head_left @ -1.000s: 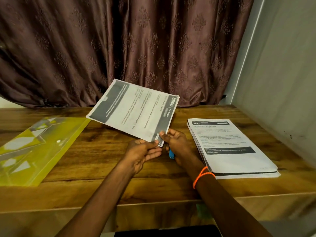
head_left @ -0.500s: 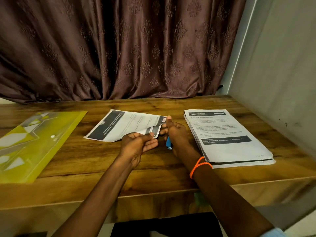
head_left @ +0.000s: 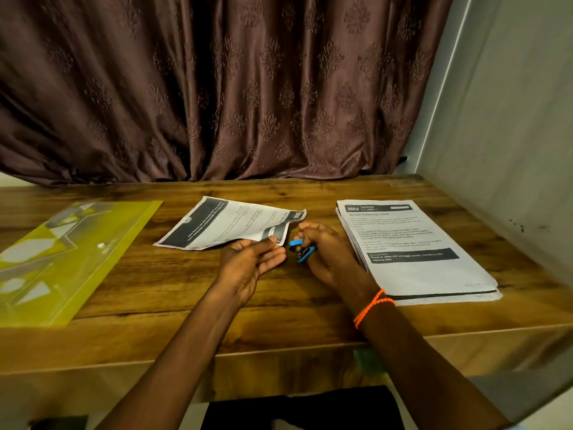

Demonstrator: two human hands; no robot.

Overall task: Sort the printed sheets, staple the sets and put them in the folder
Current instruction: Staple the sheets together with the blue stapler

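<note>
A set of printed sheets [head_left: 229,225] lies on the wooden table [head_left: 186,293] at the centre, its near right corner lifted. My left hand [head_left: 251,265] pinches that corner between thumb and fingers. My right hand [head_left: 325,252] sits just to the right of it and grips a small blue stapler [head_left: 301,250], whose jaws point toward the pinched corner. A thicker stack of printed sheets [head_left: 412,246] lies flat on the right. The yellow translucent folder [head_left: 62,256] lies on the left of the table.
A brown patterned curtain [head_left: 217,88] hangs behind the table. A grey wall [head_left: 511,150] closes the right side. The table's front edge runs just under my forearms.
The set of sheets went from held up in the air to lying on the table. My right hand let go of its corner and now shows the blue stapler beside it.
</note>
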